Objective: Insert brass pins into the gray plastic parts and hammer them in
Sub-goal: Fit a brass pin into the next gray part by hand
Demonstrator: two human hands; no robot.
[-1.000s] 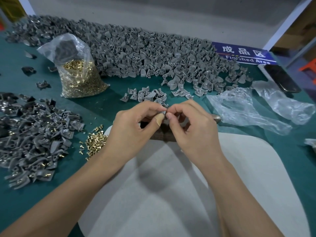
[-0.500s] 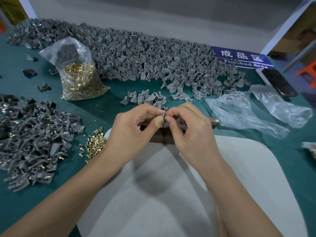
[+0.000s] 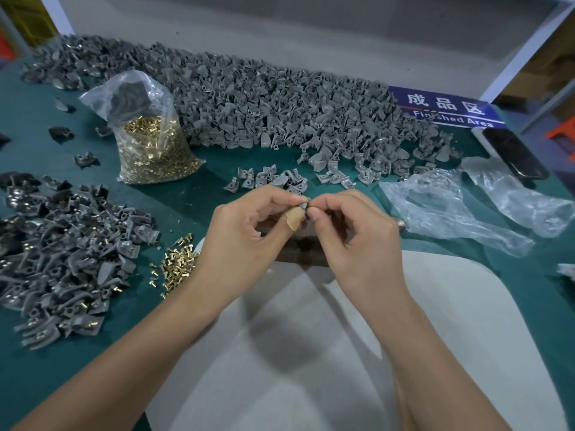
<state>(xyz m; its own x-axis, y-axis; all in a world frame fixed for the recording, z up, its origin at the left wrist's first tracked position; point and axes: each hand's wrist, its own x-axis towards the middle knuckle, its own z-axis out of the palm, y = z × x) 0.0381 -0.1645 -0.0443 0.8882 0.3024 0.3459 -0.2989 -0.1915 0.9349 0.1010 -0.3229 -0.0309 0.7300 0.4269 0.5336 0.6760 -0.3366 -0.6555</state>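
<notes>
From the head view, the left hand [image 3: 245, 244] and right hand [image 3: 357, 241] meet above the green desk [image 3: 186, 206], fingers [image 3: 312, 214] of both pinched together on one small gray plastic part [image 3: 303, 205]; a brass pin may be there too, but it is too small to tell. Loose brass pins [image 3: 175, 264] lie just left. A blue sign [image 3: 448, 108] at the desk's far edge reads "成品区" and "Finished Area".

Dim, even overhead light; soft shadows fall beneath the forearms at lower centre; frame edges bend and blur slightly.
</notes>
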